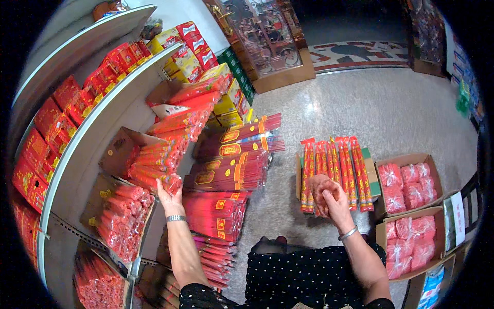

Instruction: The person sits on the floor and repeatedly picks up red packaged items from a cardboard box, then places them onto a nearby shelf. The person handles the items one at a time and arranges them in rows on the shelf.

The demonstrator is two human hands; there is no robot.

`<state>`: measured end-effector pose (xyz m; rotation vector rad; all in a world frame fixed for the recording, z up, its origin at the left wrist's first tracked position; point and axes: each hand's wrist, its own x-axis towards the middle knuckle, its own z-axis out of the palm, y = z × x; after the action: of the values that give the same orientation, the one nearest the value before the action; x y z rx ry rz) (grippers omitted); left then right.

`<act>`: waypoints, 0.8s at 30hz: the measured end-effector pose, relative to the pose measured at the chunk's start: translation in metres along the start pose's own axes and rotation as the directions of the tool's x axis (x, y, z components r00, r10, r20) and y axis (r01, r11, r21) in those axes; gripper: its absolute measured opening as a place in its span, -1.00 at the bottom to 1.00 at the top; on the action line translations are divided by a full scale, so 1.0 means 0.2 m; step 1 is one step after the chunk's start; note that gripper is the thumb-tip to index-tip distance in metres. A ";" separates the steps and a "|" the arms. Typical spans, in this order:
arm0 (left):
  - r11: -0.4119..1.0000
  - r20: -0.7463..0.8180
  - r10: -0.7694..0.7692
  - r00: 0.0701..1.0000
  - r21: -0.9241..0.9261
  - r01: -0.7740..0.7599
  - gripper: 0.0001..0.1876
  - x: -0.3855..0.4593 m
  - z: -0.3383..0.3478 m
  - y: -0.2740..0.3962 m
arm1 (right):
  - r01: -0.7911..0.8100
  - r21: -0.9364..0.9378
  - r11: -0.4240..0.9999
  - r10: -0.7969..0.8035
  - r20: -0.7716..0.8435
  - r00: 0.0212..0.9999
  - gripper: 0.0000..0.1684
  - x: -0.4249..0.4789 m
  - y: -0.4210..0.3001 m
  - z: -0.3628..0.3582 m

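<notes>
My left hand is at the shelf on the left, its fingers spread against the end of a plastic-wrapped red bundle with yellow markings; whether it grips the bundle is unclear. A brownish-red crumpled cloth or bag is held in my right hand. Beneath and beyond that hand, long red packets with yellow characters lie side by side across a cardboard box. Pink-wrapped bundles fill the carton nearer me on the shelf.
Packs of red incense sticks jut out beside the shelf. Two cartons of pink bundles stand at right. Red decorated packages line the upper shelf. Stacked drink cartons and an ornate door are farther off.
</notes>
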<state>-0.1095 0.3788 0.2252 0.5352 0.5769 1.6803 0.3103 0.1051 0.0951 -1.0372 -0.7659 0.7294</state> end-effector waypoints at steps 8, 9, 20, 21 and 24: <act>0.980 0.285 -0.191 0.939 0.003 0.199 -0.48 -0.62 0.06 -0.37 | 0.025 0.034 0.999 -0.024 -0.033 0.999 -0.75 0.00 -0.01 -0.04; 0.979 0.337 -0.205 0.919 0.079 0.189 -0.44 -0.69 0.07 -0.44 | 0.042 0.084 0.996 -0.039 -0.039 0.998 -0.76 0.00 -0.03 -0.02; 0.777 0.630 -0.629 0.456 0.511 0.367 -0.29 -1.26 0.49 -1.39 | 0.487 -0.726 0.485 -0.536 0.194 0.822 -0.25 -0.08 -0.10 0.00; 0.786 0.624 -0.615 0.483 0.536 0.309 -0.31 -1.33 0.51 -1.43 | 0.436 -0.751 0.496 -0.553 0.114 0.826 -0.31 -0.06 -0.16 -0.04; 0.568 0.577 -0.806 0.132 0.690 0.449 -0.25 -1.34 0.42 -1.47 | 0.361 -0.838 0.409 -0.638 0.020 0.769 -0.31 0.05 -0.19 -0.20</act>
<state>0.2112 0.1688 0.0928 1.1259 0.2349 0.2387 0.3562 0.0822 0.1208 -1.5828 -1.1064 -0.4249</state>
